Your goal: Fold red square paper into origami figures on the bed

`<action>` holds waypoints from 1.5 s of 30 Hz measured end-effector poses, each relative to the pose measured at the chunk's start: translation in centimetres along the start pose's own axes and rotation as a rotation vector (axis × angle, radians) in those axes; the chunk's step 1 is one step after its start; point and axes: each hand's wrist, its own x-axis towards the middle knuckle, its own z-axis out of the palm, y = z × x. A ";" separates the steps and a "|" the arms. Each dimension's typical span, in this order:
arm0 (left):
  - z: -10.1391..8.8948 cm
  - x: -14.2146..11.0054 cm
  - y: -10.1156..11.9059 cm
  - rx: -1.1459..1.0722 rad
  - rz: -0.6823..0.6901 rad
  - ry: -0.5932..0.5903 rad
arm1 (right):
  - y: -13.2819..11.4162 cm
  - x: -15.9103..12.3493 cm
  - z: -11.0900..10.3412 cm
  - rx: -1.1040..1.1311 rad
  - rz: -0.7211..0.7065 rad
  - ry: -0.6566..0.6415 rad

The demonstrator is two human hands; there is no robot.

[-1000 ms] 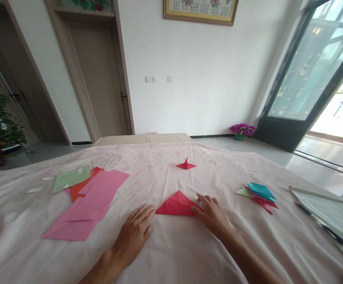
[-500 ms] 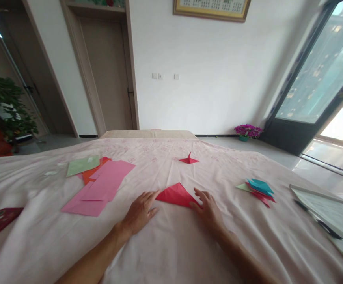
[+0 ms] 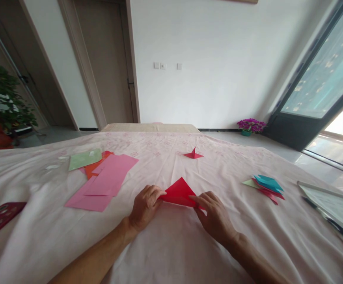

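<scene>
A sheet of red paper (image 3: 179, 192), folded into a triangle with its peak pointing away from me, is held just in front of me. My left hand (image 3: 146, 204) pinches its left corner between thumb and fingers. At the right corner, my right hand (image 3: 212, 209) grips the paper the same way, thumb below and fingers on top. Farther back on the cloth stands a small red folded paper piece (image 3: 193, 154) with an upright point.
Pink paper sheets (image 3: 108, 181), an orange sheet (image 3: 96, 167) and a green packet (image 3: 84, 159) lie left. A dark red phone (image 3: 1, 217) is at the left edge. Blue, red and green folded papers (image 3: 267, 183) and a pale tray-like board (image 3: 334, 203) are right, on the pink tablecloth (image 3: 159, 244).
Both hands have closed on the corners of the red triangle, which is now slightly raised and tilted. The camera view has dipped a little.
</scene>
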 end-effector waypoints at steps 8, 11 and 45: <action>-0.1 2.1 -1.5 0.068 0.241 -0.108 | 0.1 1.8 -2.0 0.183 0.193 -0.164; -0.3 2.0 -2.0 0.050 0.295 -0.153 | 1.8 3.5 -0.6 0.111 0.384 -0.094; 1.9 3.4 -1.7 0.086 -0.026 -0.261 | 6.6 6.2 3.5 -0.055 -0.203 -0.085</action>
